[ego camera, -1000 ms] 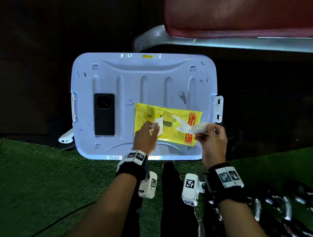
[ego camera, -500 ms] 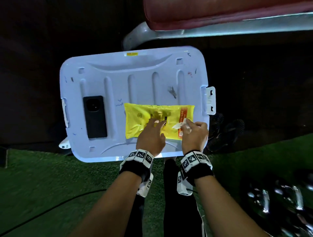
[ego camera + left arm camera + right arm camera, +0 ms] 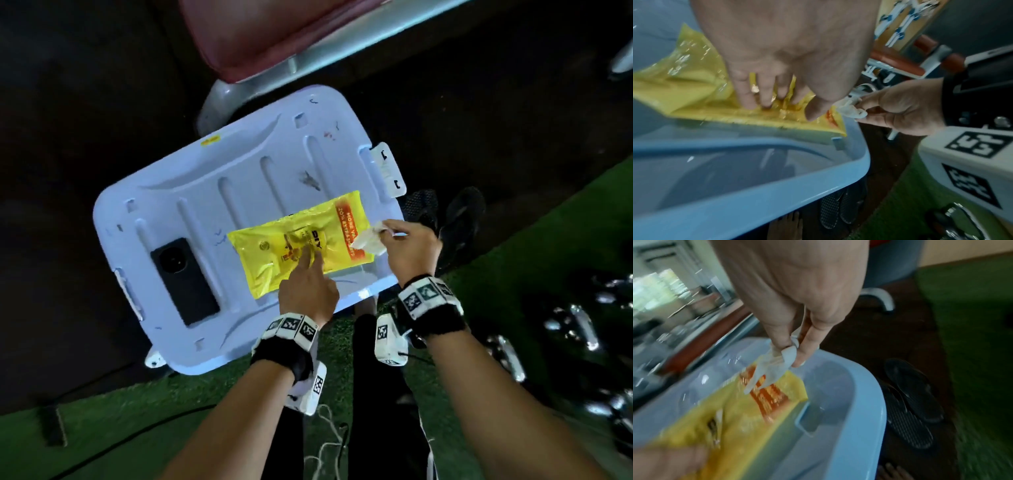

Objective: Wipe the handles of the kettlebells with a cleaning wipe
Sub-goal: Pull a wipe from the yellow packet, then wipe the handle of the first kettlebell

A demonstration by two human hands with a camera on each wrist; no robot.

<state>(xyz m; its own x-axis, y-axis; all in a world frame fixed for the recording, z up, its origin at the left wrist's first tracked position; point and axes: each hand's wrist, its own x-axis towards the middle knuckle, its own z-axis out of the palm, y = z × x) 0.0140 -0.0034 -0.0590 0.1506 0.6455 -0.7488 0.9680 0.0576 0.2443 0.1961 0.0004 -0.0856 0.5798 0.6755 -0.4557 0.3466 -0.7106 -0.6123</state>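
Observation:
A yellow wipes packet (image 3: 301, 240) (image 3: 701, 97) (image 3: 740, 415) lies on the pale blue bin lid (image 3: 191, 192). My left hand (image 3: 308, 274) (image 3: 777, 91) presses straight fingers flat onto the packet's middle. My right hand (image 3: 394, 236) (image 3: 791, 350) pinches a crumpled white wipe (image 3: 371, 240) (image 3: 851, 108) (image 3: 768, 368) just past the packet's orange right end, above the lid's corner. Shiny kettlebells (image 3: 565, 335) sit blurred on the green turf at the right.
A black phone (image 3: 183, 281) lies on the lid's left side. A maroon padded bench with a grey frame (image 3: 274, 44) stands behind the bin. Black sandals (image 3: 455, 222) (image 3: 910, 402) lie right of the bin. A dark cable (image 3: 102, 442) crosses the turf.
The right hand has drawn the wipe clear to the right of the packet. The left hand has stayed pressing on the packet. The head view has tilted, so the bin looks rotated.

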